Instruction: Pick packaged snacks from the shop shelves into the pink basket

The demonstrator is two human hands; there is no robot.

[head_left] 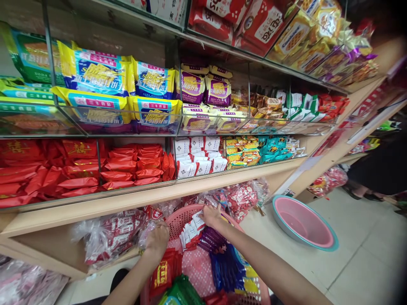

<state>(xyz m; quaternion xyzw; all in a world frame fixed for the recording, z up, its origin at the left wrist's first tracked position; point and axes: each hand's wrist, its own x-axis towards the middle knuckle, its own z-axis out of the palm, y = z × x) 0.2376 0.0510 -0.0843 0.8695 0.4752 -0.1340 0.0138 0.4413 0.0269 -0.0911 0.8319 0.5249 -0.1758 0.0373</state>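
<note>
A person's two bare hands work at a round pink plastic basket with perforated walls [179, 218], which sits low in front of tiered snack shelving with glass dividers and a pale wooden edge [203, 187]. The left hand [158, 239] is at the basket's left rim, its fingers bent; whether they are clamped on the rim cannot be told from this angle. The right hand [211, 215] reaches to the far side, just beside a row of small white packets with red edges [190, 232]; its fingers curl downward, but their tips are partly hidden and their grip cannot be told.

The basket's pink latticed bottom shows through the middle. Around it, glossy purple packets [212, 239] lie closely stacked near the white ones, with dark blue packets with yellow ends [225, 271] along the right side. Shiny red packets with gold lettering [163, 273] lean at the left, and a crinkled green packet [182, 291] lies nearest the person. Clear plastic bags of red-and-white goods [116, 233] crowd the space beneath the shelf. To the right, a pink basin nested in a blue one [305, 222] rests on the pale tiled floor [356, 241].
</note>
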